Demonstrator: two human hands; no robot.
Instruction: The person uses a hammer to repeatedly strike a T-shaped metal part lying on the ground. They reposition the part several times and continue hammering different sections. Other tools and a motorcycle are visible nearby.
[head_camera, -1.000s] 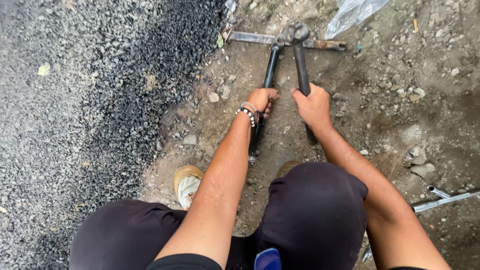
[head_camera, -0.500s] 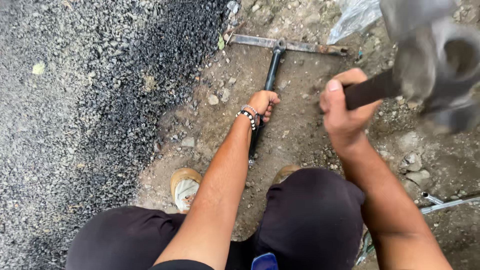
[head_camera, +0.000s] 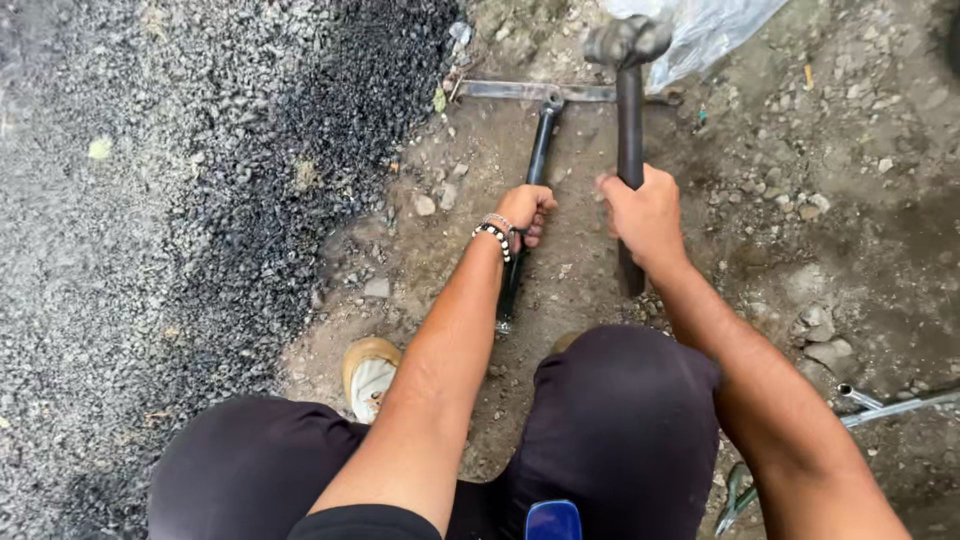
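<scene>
I crouch over bare dirt. My left hand (head_camera: 527, 210), with a beaded bracelet on the wrist, grips a black rod (head_camera: 541, 145) that stands with its far end on a flat metal bar (head_camera: 520, 91) lying across the ground. My right hand (head_camera: 645, 215) is closed around the dark handle of a hammer (head_camera: 629, 100); its grey head (head_camera: 627, 40) is blurred and sits above the flat bar, just right of the rod's tip. My knees in dark trousers fill the bottom of the view.
A heap of dark gravel (head_camera: 200, 200) covers the left side. A clear plastic sheet (head_camera: 710, 30) lies at the top right. Stones are scattered on the dirt at right, and thin metal rods (head_camera: 890, 405) lie at the lower right. My sandalled foot (head_camera: 370, 370) rests below the rod.
My right hand raised the hammer up close to the camera, then swung it down; the head is now over the flat bar beside the rod. My left hand has kept its grip on the rod.
</scene>
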